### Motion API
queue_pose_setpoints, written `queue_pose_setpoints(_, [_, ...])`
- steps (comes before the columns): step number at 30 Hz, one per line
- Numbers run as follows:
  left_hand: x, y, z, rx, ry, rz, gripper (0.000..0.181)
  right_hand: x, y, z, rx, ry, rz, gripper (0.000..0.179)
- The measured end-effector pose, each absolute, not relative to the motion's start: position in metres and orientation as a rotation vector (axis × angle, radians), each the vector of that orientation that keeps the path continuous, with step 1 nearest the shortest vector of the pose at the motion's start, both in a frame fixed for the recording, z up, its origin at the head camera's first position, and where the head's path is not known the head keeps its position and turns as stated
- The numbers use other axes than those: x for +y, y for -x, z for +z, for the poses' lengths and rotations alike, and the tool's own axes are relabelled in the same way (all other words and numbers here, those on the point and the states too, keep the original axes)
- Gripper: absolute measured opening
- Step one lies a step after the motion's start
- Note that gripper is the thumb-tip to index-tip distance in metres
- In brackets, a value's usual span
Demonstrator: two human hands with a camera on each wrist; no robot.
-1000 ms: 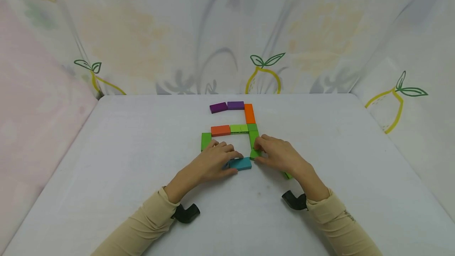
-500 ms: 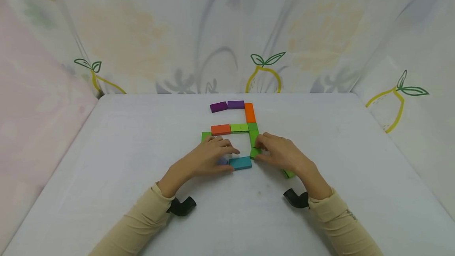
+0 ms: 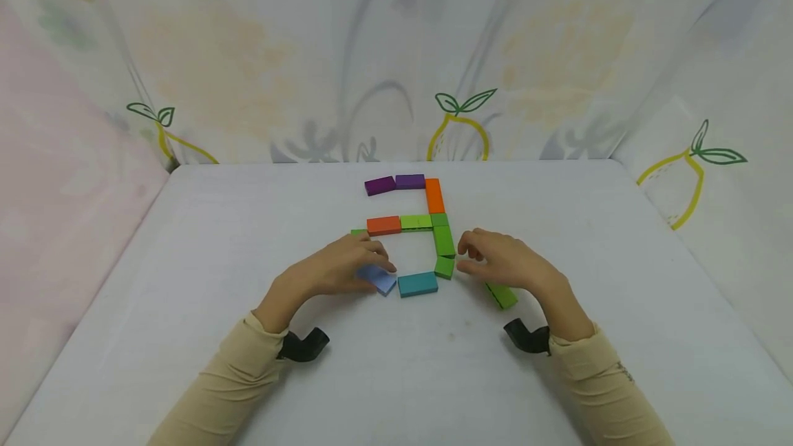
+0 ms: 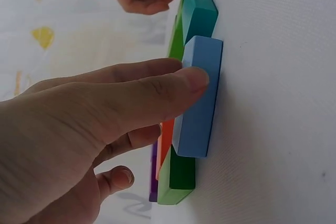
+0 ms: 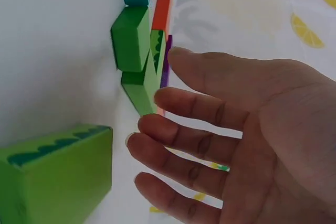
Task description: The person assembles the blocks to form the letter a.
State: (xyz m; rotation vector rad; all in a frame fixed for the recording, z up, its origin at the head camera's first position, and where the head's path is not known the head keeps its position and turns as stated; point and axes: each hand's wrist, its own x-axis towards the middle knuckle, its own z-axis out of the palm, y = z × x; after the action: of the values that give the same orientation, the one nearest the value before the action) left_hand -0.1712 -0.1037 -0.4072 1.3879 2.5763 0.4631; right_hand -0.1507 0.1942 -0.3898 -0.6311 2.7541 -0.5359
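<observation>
My left hand (image 3: 334, 267) pinches a light blue block (image 4: 202, 98), thumb on its near face and index finger behind. To its right lies a teal block (image 3: 418, 285), a small gap between the two. A green block (image 4: 178, 179) beyond the light blue one is mostly hidden by the left hand in the head view. My right hand (image 3: 504, 260) holds nothing, its fingers loosely bent just right of a small green block (image 3: 444, 267). A longer green block (image 3: 444, 241) touches that one from behind. Under the right wrist lies a separate green block (image 3: 502, 296).
Farther back, a red-orange block (image 3: 383, 226), a light green block (image 3: 416, 222) and a small green block (image 3: 438, 219) form a row. An orange block (image 3: 435, 195) leads to two purple blocks (image 3: 410, 182) on the white table (image 3: 260, 205). Printed cloth (image 3: 347, 54) hangs behind.
My left hand has moved left, away from the teal block, and the light blue block shows more. The right hand has drawn off the small green block to the right.
</observation>
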Motion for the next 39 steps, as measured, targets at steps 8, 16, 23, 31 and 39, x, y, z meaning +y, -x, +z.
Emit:
queue_pose_setpoints(8, [-0.102,0.172,-0.408,2.593,-1.366,0.441,0.03,0.207,0.152,-0.384,2.692,0.556,-0.512,0.028])
queue_pose_setpoints(16, [-0.102,0.173,-0.41,2.601,-1.357,0.431,0.03,0.216,0.15,-0.378,2.601,0.44,-0.471,0.038])
queue_pose_setpoints(23, [-0.102,0.173,-0.411,2.599,-1.333,0.435,0.03,0.219,0.149,-0.376,2.572,0.385,-0.429,0.042])
queue_pose_setpoints(31, [-0.102,0.173,-0.411,2.601,-1.32,0.452,0.029,0.219,0.149,-0.378,2.509,0.391,-0.434,0.043])
queue_pose_setpoints(39, [-0.101,0.172,-0.412,2.605,-1.338,0.454,0.029,0.219,0.149,-0.38,2.5,0.385,-0.458,0.041])
